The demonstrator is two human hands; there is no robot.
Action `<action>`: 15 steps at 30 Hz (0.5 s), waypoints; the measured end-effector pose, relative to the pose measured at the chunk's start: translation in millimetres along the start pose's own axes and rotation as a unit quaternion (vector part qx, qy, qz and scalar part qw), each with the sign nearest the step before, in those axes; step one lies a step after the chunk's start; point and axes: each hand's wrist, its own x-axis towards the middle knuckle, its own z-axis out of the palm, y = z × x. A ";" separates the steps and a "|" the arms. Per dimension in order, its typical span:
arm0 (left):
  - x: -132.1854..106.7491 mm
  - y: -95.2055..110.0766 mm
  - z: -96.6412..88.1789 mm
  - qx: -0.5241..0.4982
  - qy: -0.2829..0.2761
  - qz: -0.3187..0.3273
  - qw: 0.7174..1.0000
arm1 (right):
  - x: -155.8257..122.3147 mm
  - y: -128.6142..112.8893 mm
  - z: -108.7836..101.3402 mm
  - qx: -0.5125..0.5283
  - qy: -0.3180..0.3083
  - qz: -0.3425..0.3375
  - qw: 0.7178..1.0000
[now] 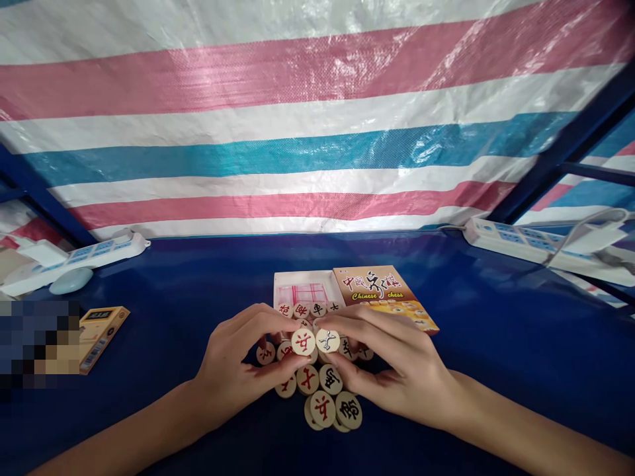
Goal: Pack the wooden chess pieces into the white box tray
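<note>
My left hand (238,367) pinches a round wooden chess piece with a red character (303,342) between thumb and fingers. My right hand (397,370) pinches a matching piece with a black character (328,340). The two pieces are held side by side, touching, just above a pile of several loose Chinese chess pieces (325,393) on the blue table. Behind the pile lies an open white box tray (302,287) with a few pieces at its front edge, and its printed lid (381,291) rests beside it.
A small yellow box (102,334) lies at the left. White power strips sit at the back left (74,258) and back right (536,241) with cables. A striped tarpaulin (297,132) hangs behind the table, with blue frame bars (560,145) at the right.
</note>
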 end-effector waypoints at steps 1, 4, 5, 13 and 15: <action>0.2 -0.3 0.0 0.003 -0.001 0.001 1.000 | -0.1 0.1 0.1 0.003 0.000 0.000 1.000; 0.8 0.2 0.0 0.007 -0.001 -0.002 1.000 | 0.6 -0.3 0.1 0.019 -0.007 0.013 1.000; 0.9 0.7 -0.1 0.007 0.000 -0.002 1.000 | 1.0 -0.6 -0.1 0.027 -0.014 0.022 0.999; 0.9 1.1 -1.0 -0.003 -0.009 -0.017 1.000 | -0.6 -1.2 -0.8 0.044 -0.011 0.050 0.998; 0.7 1.0 -1.2 -0.002 -0.007 -0.018 1.000 | -1.4 -1.5 -0.6 0.064 -0.012 0.068 0.996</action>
